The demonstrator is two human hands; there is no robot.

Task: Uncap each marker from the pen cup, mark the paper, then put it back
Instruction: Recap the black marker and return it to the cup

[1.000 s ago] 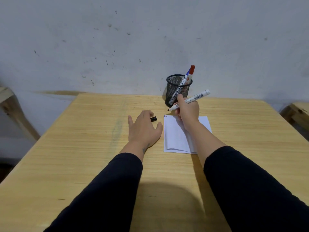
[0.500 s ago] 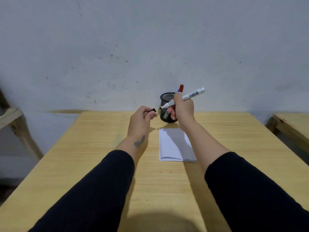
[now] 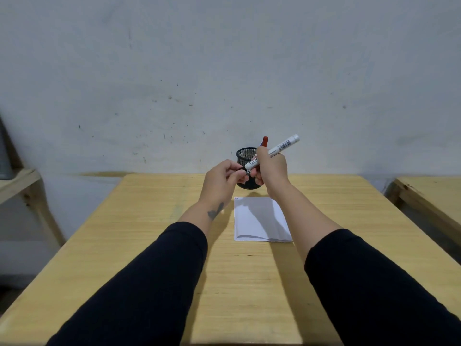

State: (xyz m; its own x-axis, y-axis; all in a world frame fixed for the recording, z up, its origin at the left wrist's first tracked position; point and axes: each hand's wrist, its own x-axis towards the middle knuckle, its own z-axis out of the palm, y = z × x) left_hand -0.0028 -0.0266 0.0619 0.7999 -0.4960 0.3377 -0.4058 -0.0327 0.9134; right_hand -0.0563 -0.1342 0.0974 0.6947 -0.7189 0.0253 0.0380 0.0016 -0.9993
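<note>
Pale wood makes up the table (image 3: 149, 245), which runs away from the viewer toward a scuffed grey-white wall (image 3: 224, 58). Both hands are raised above the far half of the table, at about twelve o'clock from the viewer. The right hand (image 3: 273, 171) is closed around the middle of a white marker (image 3: 279, 148), which slants with its back end up toward two o'clock and its writing end down toward eight o'clock. The left hand (image 3: 222, 182) meets that lower end, its thumb and fingers pinched together on a small black cap (image 3: 243, 168); the cap sits right at the marker's tip, but whether it is fully seated cannot be told.

Directly behind the hands stands a black mesh pen cup (image 3: 245, 156), near the table's far edge and partly hidden by the fingers. A red-capped marker (image 3: 265, 141) pokes up out of it, leaning toward one o'clock.

A white sheet of paper (image 3: 259, 218) lies flat on the table just on the near side of the cup, under the right forearm and at roughly four o'clock from the left hand. A tiny dark mark shows at its far left corner. Both arms wear black sleeves (image 3: 149, 283) pushed back from the wrists. Another wooden table (image 3: 429, 193) edges in at three o'clock.
</note>
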